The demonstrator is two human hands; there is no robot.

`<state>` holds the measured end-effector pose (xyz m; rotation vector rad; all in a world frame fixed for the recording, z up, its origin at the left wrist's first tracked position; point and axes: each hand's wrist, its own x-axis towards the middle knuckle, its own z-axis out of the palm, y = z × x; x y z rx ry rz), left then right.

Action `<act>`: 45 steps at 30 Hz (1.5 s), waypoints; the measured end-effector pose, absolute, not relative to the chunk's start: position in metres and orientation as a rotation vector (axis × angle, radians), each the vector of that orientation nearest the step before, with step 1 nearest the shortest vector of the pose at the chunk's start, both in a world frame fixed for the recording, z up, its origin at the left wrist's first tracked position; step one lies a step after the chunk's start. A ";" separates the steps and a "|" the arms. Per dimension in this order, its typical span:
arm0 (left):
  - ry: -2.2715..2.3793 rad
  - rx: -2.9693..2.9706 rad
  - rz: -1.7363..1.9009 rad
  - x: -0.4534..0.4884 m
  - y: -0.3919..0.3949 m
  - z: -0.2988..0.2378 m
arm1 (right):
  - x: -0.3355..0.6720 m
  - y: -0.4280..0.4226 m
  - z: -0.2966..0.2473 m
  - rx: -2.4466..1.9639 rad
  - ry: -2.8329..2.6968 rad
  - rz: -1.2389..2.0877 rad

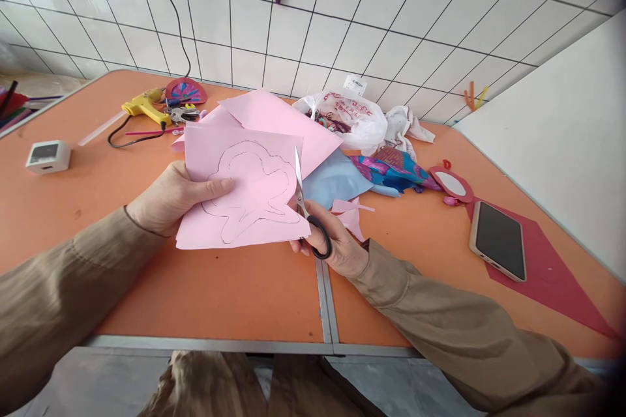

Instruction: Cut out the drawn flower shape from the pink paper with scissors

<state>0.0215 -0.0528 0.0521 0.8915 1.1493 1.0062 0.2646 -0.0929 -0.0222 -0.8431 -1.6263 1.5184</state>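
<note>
My left hand [171, 199] grips the left edge of a pink paper sheet [247, 192] that bears a pencilled outline. The thumb lies on top of the sheet. My right hand [337, 241] is closed through the black handles of a pair of scissors [304, 203]. The blades point up along the sheet's right edge. Small pink offcuts [353, 214] lie just right of the scissors on the orange table [220, 287].
More pink sheets [278, 120] and a blue sheet [332, 181] lie behind. A yellow glue gun [143, 106], keys [182, 113], a white device [47, 156], a plastic bag [349, 118], a colourful craft piece [391, 169], and a phone [497, 240] on red paper [552, 277] surround them.
</note>
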 end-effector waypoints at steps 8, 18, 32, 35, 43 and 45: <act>1.140 0.903 1.001 0.020 -0.053 0.054 | 0.265 -0.093 -0.022 -0.842 -1.633 1.523; 1.149 0.947 0.916 0.013 -0.049 0.055 | 0.263 -0.093 -0.022 -0.814 -1.590 1.576; 1.096 0.981 0.900 0.008 -0.044 0.052 | 0.263 -0.093 -0.020 -0.777 -1.597 1.587; 1.102 0.974 0.898 0.008 -0.044 0.051 | 0.263 -0.093 -0.020 -0.768 -1.600 1.585; 1.098 1.003 0.894 0.008 -0.044 0.053 | 0.263 -0.094 -0.016 -0.805 -1.620 1.586; 1.099 1.014 0.886 0.007 -0.043 0.055 | 0.263 -0.094 -0.016 -0.811 -1.628 1.587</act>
